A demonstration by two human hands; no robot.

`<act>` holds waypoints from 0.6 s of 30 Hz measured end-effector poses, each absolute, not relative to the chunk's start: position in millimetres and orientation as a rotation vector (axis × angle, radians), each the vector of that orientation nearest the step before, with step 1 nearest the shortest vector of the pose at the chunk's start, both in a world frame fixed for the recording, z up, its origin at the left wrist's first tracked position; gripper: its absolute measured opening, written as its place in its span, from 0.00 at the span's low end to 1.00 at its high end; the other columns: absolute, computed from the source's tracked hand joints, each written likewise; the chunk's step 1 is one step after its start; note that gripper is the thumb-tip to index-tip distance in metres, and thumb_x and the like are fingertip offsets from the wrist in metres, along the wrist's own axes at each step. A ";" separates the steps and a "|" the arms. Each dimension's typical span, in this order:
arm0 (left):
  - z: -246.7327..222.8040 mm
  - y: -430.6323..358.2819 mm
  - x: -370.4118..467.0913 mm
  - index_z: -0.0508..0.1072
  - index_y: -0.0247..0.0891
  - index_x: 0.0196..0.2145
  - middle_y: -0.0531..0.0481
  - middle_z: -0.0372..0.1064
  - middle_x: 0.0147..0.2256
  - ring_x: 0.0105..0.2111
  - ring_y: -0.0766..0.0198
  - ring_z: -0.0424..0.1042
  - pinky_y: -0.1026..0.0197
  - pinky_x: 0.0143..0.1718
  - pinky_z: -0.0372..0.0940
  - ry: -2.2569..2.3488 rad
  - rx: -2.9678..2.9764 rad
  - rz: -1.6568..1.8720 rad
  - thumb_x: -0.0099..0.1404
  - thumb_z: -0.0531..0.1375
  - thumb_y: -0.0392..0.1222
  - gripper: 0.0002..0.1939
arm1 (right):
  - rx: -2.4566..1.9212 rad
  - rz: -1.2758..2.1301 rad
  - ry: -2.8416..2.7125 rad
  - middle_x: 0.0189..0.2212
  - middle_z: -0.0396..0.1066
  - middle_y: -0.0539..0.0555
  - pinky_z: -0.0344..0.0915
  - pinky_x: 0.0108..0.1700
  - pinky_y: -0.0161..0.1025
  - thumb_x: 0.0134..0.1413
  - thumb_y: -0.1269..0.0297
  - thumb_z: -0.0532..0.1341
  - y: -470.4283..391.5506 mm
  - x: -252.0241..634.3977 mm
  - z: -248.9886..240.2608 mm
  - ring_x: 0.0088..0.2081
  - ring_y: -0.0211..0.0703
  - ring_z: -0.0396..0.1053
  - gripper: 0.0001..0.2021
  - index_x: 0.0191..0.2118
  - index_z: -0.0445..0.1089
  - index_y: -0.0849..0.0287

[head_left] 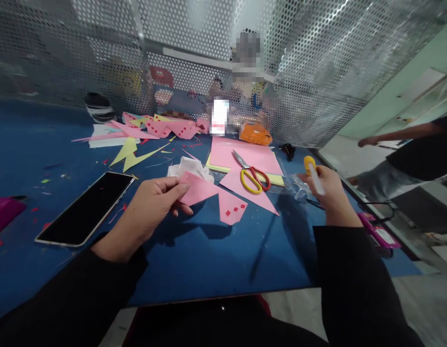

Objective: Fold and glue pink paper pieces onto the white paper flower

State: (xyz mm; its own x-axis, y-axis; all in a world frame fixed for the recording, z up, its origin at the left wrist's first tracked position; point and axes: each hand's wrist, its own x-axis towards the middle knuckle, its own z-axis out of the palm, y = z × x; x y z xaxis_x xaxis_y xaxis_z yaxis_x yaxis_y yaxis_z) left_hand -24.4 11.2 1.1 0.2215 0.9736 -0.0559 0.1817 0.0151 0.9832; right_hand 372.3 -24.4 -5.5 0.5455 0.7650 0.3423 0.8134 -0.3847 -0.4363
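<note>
My left hand [154, 200] pinches a pink paper cutout [199, 189] between thumb and fingers. The cutout hangs over the blue table, and its right end bears three small red diamonds. At the right, my right hand [330, 185] is closed around a white translucent tube with a yellow cap [310, 164]. Between the hands lie scissors [254, 178] with one yellow and one red handle, blades pointing away. Under them are a pink paper triangle [245, 190] and a stack of pink and yellow sheets [241, 153]. Crumpled white tissue [189, 167] sits just behind the cutout.
A black phone [88, 209] lies left of my left hand. Paper scraps [131, 152] and decorated pink strips [169, 127] lie toward the perforated metal panel [201, 36]. An orange packet [255, 134] is at the back; a magenta case [380, 231] lies right. Another person's arm [397, 135] shows at far right.
</note>
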 end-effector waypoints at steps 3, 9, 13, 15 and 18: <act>0.5 11.5 -24.9 0.78 0.39 0.28 0.48 0.72 0.17 0.19 0.61 0.73 0.66 0.17 0.60 1.185 1.379 0.941 0.54 0.67 0.48 0.10 | -2.401 -0.196 -1.206 0.24 0.66 0.56 0.54 0.31 0.43 0.44 0.61 0.65 -24.2 381.8 -13.0 0.29 0.48 0.64 0.07 0.27 0.70 0.58; 6.9 10.6 -26.2 0.77 0.38 0.26 0.49 0.72 0.19 0.18 0.63 0.72 0.67 0.17 0.60 1.166 1.359 0.991 0.57 0.66 0.47 0.10 | -2.513 -0.181 -1.282 0.25 0.62 0.55 0.50 0.30 0.44 0.50 0.58 0.60 -30.9 377.6 -15.7 0.26 0.45 0.60 0.09 0.24 0.66 0.54; 9.6 12.9 -29.1 0.76 0.37 0.26 0.52 0.71 0.20 0.18 0.66 0.71 0.68 0.17 0.59 1.142 1.326 1.064 0.56 0.66 0.46 0.09 | -2.563 -0.169 -1.342 0.22 0.58 0.53 0.50 0.29 0.45 0.50 0.58 0.59 -33.1 370.1 -7.8 0.25 0.45 0.59 0.13 0.21 0.56 0.51; 10.0 14.9 -31.3 0.75 0.37 0.24 0.53 0.70 0.20 0.18 0.66 0.71 0.68 0.16 0.58 1.136 1.294 1.119 0.56 0.66 0.44 0.09 | -2.596 -0.177 -1.347 0.23 0.59 0.54 0.51 0.29 0.46 0.50 0.57 0.60 -32.9 366.3 -3.8 0.25 0.47 0.61 0.15 0.21 0.54 0.50; 9.5 17.9 -34.6 0.73 0.37 0.23 0.54 0.68 0.19 0.17 0.67 0.71 0.69 0.16 0.57 1.126 1.232 1.208 0.56 0.65 0.42 0.08 | -2.692 -0.251 -1.307 0.25 0.64 0.60 0.51 0.30 0.48 0.50 0.52 0.63 -35.1 361.0 2.4 0.28 0.53 0.65 0.16 0.21 0.56 0.50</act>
State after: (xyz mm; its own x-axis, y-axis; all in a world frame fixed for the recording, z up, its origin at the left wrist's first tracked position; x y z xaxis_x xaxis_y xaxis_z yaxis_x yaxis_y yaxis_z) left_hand -34.6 17.9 9.5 0.0559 0.9979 0.0329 -0.0372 -0.0308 0.9988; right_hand 361.0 -35.1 2.4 0.6093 0.7649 0.2089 0.7879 -0.6136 -0.0513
